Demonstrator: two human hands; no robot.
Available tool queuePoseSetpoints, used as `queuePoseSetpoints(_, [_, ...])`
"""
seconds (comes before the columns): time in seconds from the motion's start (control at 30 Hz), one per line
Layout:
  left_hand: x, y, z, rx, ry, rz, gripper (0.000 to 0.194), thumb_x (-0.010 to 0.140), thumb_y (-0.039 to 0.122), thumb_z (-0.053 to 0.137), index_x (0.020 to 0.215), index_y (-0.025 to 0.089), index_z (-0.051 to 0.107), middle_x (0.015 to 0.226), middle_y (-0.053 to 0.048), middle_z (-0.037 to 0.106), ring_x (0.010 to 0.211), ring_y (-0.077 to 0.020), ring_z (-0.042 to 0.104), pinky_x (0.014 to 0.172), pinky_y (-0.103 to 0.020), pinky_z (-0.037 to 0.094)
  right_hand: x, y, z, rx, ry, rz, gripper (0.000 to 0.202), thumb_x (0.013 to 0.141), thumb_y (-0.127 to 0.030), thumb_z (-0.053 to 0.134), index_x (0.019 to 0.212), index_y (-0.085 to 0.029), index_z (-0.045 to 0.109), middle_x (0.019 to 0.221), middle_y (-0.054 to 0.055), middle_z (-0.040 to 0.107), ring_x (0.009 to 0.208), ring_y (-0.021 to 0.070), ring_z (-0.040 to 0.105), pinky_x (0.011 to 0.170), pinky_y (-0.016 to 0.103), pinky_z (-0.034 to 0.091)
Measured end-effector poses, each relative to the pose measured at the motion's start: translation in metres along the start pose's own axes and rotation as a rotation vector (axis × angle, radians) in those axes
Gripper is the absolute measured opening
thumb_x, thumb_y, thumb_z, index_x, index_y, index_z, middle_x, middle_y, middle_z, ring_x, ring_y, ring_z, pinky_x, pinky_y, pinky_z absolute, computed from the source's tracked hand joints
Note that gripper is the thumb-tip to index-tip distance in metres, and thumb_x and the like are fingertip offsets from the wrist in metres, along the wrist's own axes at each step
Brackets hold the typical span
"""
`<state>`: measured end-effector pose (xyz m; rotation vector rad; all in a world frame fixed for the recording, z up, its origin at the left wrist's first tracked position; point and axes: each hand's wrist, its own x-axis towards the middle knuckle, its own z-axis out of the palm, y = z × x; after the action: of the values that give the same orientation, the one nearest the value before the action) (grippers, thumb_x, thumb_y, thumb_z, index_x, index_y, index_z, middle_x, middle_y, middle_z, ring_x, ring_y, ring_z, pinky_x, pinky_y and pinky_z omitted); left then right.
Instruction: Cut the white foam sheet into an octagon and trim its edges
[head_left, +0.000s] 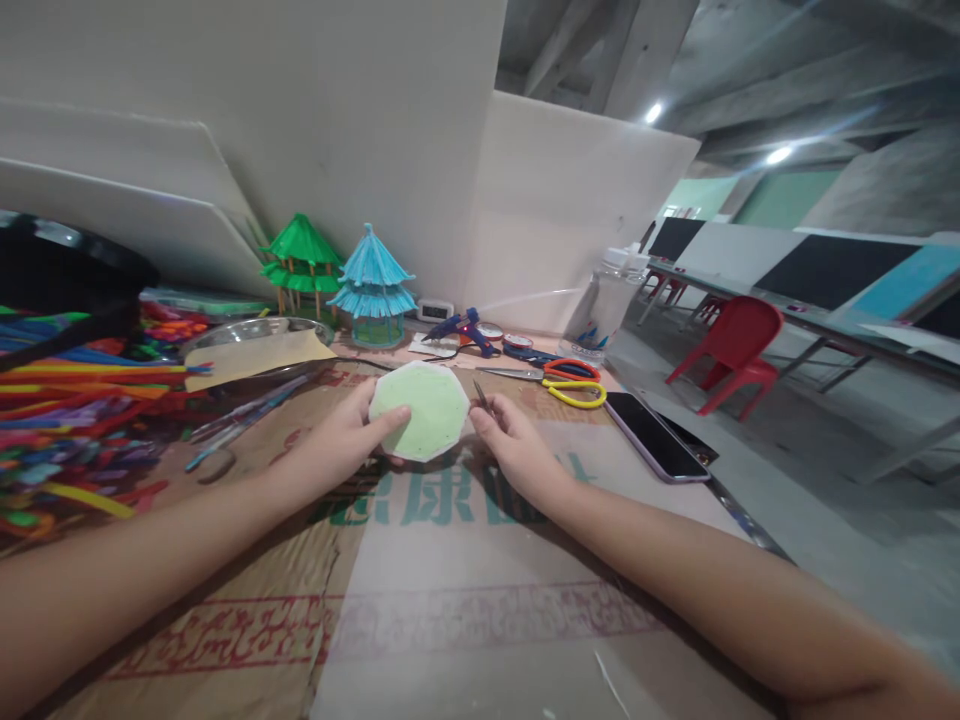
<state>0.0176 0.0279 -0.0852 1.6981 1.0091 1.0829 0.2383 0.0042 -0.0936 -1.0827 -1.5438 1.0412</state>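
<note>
The desk [465,610] was covered with flattened cardboard, and a heap of colored sticks [67,400] filled its left side. Two finished-looking miniature pavilions stood at the back, one green [301,262] and one blue [372,285]. A metal bowl [247,335], one phone [656,436], one clear bottle [606,312], a blue glue gun [459,328] and two pairs of scissors, one yellow-handled [559,385] and one blue [529,352], lay around. Near the middle sat one pale green polygon piece [420,410], plain and undecorated, so by my judgement that piece was at an early stage with most building left. The left hand [341,435] pressed thumb and fingers onto its left edge. The right hand [510,440] touched its right edge, its grip pinched around a thin dark tool [481,395].
</note>
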Motion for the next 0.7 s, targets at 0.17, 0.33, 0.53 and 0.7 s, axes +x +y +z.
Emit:
queuePoseSetpoints(0.17, [-0.001,0.000,0.001,-0.029,-0.027,-0.013,0.059,0.085,0.053,0.063,0.128,0.013,0.050,0.120,-0.014,0.064,0.091,-0.0246,0.065,0.063,-0.031,0.057,0.020,-0.012,-0.025,-0.638,0.016,-0.080,0.020,0.093,-0.034,0.051,0.093,-0.019,0.064,0.081,0.003,0.067,0.073,0.0163,0.060,0.066,0.027,0.044])
queuePoseSetpoints(0.33, [-0.001,0.001,0.004,-0.092,-0.069,-0.054,0.061,0.085,0.050,0.064,0.129,0.011,0.048,0.113,-0.014,0.066,0.075,-0.0203,0.066,0.053,-0.029,0.056,0.065,-0.027,-0.091,-1.150,0.059,-0.052,0.017,0.092,-0.022,0.055,0.096,-0.018,0.071,0.102,0.012,0.073,0.096,0.0251,0.066,0.080,0.032,0.045])
queuePoseSetpoints(0.53, [0.000,0.001,0.004,-0.110,-0.059,-0.059,0.059,0.085,0.048,0.064,0.129,0.011,0.048,0.109,-0.012,0.066,0.073,-0.0188,0.065,0.053,-0.029,0.057,0.126,-0.016,-0.134,-1.485,0.093,0.226,0.024,0.094,-0.030,0.061,0.108,-0.012,0.067,0.110,0.014,0.068,0.103,0.0263,0.065,0.089,0.042,0.051])
queuePoseSetpoints(0.7, [-0.001,0.000,0.003,-0.109,-0.068,-0.053,0.060,0.086,0.048,0.064,0.130,0.010,0.048,0.114,-0.013,0.065,0.073,-0.0178,0.064,0.051,-0.027,0.056,0.143,0.000,-0.125,-1.617,0.040,0.328,0.036,0.095,-0.035,0.061,0.125,-0.015,0.058,0.125,0.011,0.061,0.106,0.0228,0.063,0.089,0.043,0.055])
